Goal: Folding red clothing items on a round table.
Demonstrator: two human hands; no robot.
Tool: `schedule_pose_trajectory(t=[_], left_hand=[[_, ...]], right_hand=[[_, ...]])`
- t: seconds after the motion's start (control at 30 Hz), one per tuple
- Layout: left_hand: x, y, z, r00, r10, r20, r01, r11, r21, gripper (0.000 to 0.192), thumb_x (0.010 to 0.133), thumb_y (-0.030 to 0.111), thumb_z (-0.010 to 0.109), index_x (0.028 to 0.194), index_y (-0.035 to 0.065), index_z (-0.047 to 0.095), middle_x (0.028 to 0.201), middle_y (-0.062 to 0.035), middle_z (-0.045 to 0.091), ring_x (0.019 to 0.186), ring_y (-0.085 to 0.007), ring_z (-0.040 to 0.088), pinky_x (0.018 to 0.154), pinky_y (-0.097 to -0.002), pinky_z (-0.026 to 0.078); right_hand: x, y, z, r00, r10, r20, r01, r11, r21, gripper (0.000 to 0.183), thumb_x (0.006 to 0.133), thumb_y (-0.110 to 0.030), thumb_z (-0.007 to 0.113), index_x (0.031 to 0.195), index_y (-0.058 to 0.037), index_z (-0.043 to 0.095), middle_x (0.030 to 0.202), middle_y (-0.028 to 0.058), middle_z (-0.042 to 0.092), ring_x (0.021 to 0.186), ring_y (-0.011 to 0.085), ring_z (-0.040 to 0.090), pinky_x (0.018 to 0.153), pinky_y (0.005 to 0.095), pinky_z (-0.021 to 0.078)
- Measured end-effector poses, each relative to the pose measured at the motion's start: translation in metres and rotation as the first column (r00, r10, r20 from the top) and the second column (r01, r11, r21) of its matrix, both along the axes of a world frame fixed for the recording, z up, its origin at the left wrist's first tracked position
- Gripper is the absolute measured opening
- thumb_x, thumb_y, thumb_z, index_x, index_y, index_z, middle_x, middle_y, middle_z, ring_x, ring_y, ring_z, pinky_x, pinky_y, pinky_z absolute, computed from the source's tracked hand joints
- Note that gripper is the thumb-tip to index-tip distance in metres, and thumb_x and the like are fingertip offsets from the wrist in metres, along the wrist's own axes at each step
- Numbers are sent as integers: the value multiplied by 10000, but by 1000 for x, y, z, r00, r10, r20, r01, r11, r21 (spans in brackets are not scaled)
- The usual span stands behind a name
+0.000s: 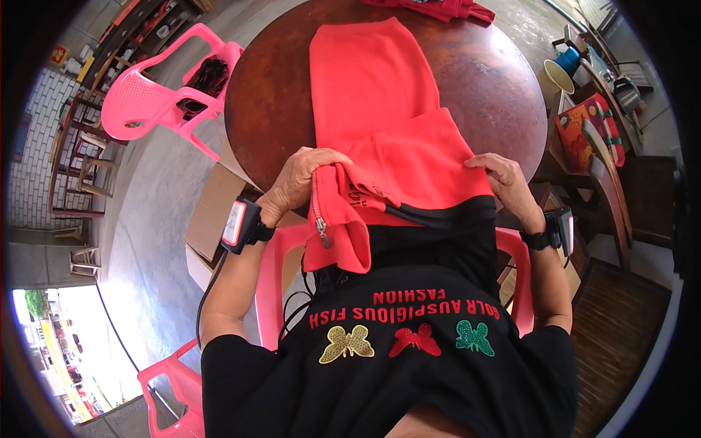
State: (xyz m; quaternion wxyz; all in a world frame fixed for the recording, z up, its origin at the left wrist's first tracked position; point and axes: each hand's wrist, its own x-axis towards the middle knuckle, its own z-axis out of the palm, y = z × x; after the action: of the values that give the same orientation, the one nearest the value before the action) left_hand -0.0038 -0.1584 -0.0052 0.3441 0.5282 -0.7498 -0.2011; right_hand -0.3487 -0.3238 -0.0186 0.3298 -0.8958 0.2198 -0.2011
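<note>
A red zip-up garment (378,82) with black fabric along its lower edge stretches over a round brown table (263,104) and hangs down over its near edge. My left hand (298,178) pinches the cloth just above a metal zip (320,219), whose puller dangles near a curled red flap. On the other side, my right hand (506,180) has its fingers and thumb on the folded red edge. Dark lettering shows between creases in the middle. Part of each hand's grip is hidden by cloth.
Another red garment (438,8) lies at the table's far edge. A pink plastic chair (164,93) with a dark item on it stands at left. Cardboard (213,213) is below the table's left side. A wooden chair (608,186) and a red-orange box (589,134) are at right.
</note>
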Motion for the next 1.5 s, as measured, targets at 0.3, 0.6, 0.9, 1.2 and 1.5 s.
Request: schedule_pose_trajectory(t=[0.3,0.6,0.9,1.2,1.5], left_hand=[[0,51,-17,961,-24,274,5,998,70,168,835,170,593,988,134,651,1093,-16,668,1126,-177,576,993,-367,353],[44,-1,2,714,313,-627,45,872,487,182,903,162,539,1003,35,623,902,-64,677,835,-189,624,820,-283,463],[64,-80,-38,171,586,-792,57,797,602,294,903,181,606,1135,6,560,1113,-105,632,953,-187,635,856,-326,517],[54,-85,-39,398,587,-705,-162,801,576,339,809,15,672,1102,-6,503,1030,-106,625,892,-176,624,825,-325,517],[10,-20,-48,428,566,-705,-115,807,579,466,778,-26,670,1196,-7,465,1083,-102,601,950,-190,604,879,-341,496]], right_hand=[[-10,36,1,970,218,-108,-230,967,-106,253,662,42,600,903,-31,577,1203,64,598,1275,335,439,1000,416,407],[24,-19,8,956,-88,280,92,996,-4,237,966,-122,436,1107,-12,593,1099,93,641,1068,237,587,917,342,445],[112,-102,-38,904,-415,101,180,584,791,463,890,-341,616,1203,-6,545,1034,41,635,917,113,594,751,257,478],[121,-73,-17,909,-360,210,105,685,721,829,767,-58,716,1427,42,224,1352,143,452,1211,215,486,1032,338,385],[75,-40,-29,946,-274,173,40,630,776,572,798,-7,648,1315,40,406,1231,102,543,1129,167,527,1001,306,406]])
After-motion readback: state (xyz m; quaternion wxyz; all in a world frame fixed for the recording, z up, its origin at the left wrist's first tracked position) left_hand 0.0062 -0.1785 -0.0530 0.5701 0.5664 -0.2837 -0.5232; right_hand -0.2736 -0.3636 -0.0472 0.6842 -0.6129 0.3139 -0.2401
